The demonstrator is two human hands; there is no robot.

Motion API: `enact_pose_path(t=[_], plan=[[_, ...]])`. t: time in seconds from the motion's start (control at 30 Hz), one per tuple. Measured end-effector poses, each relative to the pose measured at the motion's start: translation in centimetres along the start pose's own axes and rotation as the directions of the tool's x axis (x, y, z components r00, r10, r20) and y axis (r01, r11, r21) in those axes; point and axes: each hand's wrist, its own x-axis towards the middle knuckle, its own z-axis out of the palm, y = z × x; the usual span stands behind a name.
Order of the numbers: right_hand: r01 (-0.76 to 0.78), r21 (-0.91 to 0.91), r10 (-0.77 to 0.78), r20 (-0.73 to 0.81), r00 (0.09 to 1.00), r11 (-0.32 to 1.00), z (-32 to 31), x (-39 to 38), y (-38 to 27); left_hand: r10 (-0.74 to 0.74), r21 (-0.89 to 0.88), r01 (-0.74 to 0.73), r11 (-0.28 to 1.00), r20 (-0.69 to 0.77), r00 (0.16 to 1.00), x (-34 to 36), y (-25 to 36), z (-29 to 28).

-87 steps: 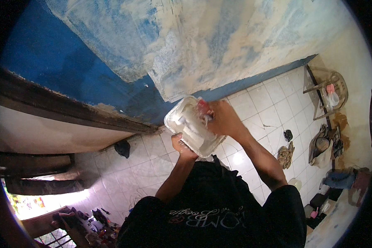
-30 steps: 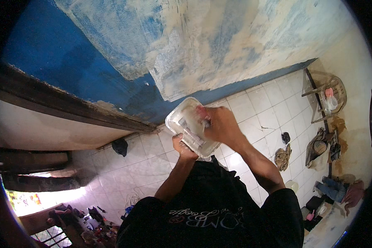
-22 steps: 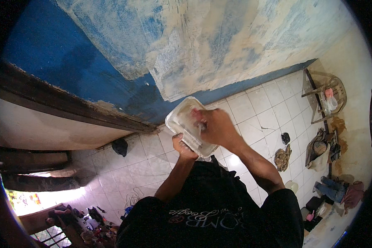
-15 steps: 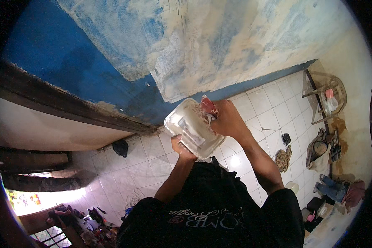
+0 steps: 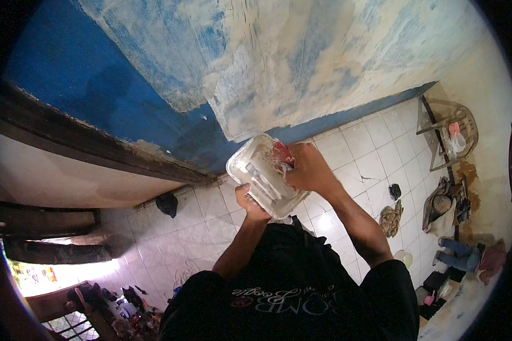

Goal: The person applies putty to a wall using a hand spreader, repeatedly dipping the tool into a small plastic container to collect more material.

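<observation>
A pale rectangular plastic tub [image 5: 233, 166] smeared with whitish paste is in front of my chest, its mouth tilted up. My left hand [image 5: 255, 206] grips its near left rim, thumb over the edge. My right hand [image 5: 311, 168] is closed around a red scraper [image 5: 281, 153] dabbed with paste, held inside the tub at its right side. The right fingers partly hide the scraper and the tub's right wall. Just beyond the tub stands a blue wall [image 5: 108, 79] with a broad coat of whitish filler [image 5: 279, 74].
White floor tiles [image 5: 358, 150] lie below. A wooden rack [image 5: 466, 128] stands at the right, with a crumpled cloth [image 5: 390, 220] and a dark bundle [image 5: 438, 202] nearby. A person [image 5: 466, 258] is at the lower right. A black bag [image 5: 166, 203] lies left, by a dark wooden frame [image 5: 96, 136].
My right hand has shifted slightly down and left, bringing the red scraper further over the tub's inside. My left hand and the tub stay nearly in place.
</observation>
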Motion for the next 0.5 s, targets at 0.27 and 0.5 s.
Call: enact_pose_path(t=[0.27, 0.5], plan=[[-0.029, -0.326, 0.015, -0.043, 0.999, 0.945, 0.1, 0.4, -1.2, -0.002, -0.049, -0.001, 0.999, -0.056, 0.998, 0.1, 0.1, -0.5], [-0.017, -0.512, -0.056, -0.127, 0.990, 0.859, 0.3, -0.2, -3.6, -0.012, -0.055, 0.008, 0.998, -0.075, 0.997, 0.3, -0.1, -0.2]])
